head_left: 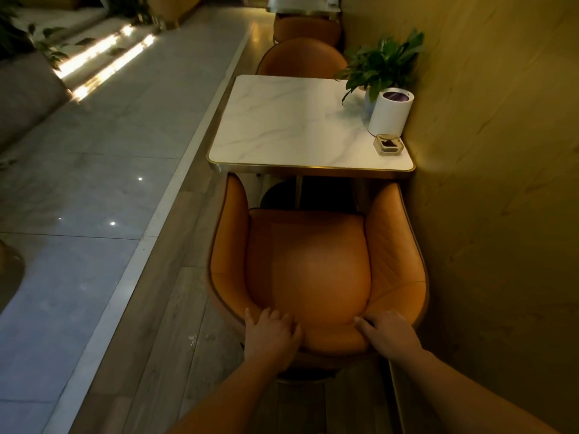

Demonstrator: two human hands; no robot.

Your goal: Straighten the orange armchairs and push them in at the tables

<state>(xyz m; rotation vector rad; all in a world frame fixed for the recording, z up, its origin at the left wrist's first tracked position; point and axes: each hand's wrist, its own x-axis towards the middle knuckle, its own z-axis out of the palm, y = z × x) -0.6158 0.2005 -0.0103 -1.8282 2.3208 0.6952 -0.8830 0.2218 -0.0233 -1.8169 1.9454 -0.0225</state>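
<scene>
An orange armchair (pixel 313 264) stands right below me, facing a white marble table (pixel 291 126) with a gold rim. The tips of its arms reach the table's near edge. My left hand (pixel 272 335) lies on the top of the chair's backrest at the left, fingers curled over its inner edge. My right hand (pixel 387 333) grips the same backrest top at the right. Across the table a second orange armchair (pixel 302 57) is tucked against the far edge. Behind it stands a third armchair (pixel 305 29) at another table (pixel 302 7).
A potted plant (pixel 380 64), a white cylinder (pixel 390 111) and a glass ashtray (pixel 388 145) stand on the table's right side. A yellow wall (pixel 495 183) runs close along the right. A wooden floor strip (pixel 175 277) and a grey tiled aisle (pixel 78 183) lie to the left.
</scene>
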